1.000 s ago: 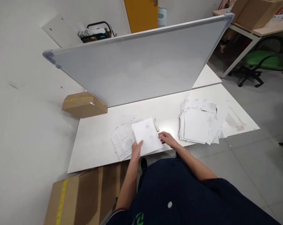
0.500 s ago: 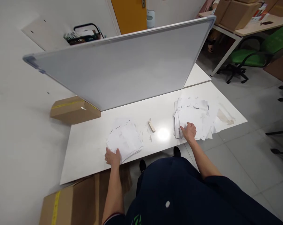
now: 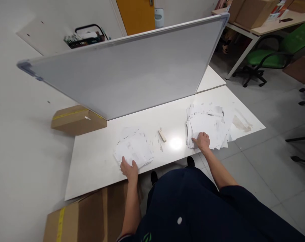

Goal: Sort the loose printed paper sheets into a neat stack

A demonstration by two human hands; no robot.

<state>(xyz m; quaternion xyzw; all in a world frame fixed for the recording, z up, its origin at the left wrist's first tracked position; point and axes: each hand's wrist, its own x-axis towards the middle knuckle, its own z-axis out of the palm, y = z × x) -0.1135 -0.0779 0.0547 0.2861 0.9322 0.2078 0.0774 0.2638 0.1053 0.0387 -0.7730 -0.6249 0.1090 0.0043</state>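
My left hand (image 3: 130,170) rests on the near edge of the left pile of paper sheets (image 3: 136,148), with thumb and fingers apart. On the right pile of paper sheets (image 3: 209,124), wider and more ragged, lies my right hand (image 3: 202,141), fingers slightly bent and thumb spread. Neither hand grips a sheet that I can make out. Between the two piles a small cream-coloured block (image 3: 162,135) lies on the white table (image 3: 91,161); its kind cannot be told.
A large whiteboard (image 3: 132,74) stands along the table's back edge. Beside its left end sits a cardboard box (image 3: 76,121). Another cardboard box (image 3: 89,215) is below the table's front left. At the far right are a green chair (image 3: 267,57) and a desk with boxes.
My left hand has moved right along the near edge of the left pile. My right hand stays on the right pile. The view has shifted slightly.
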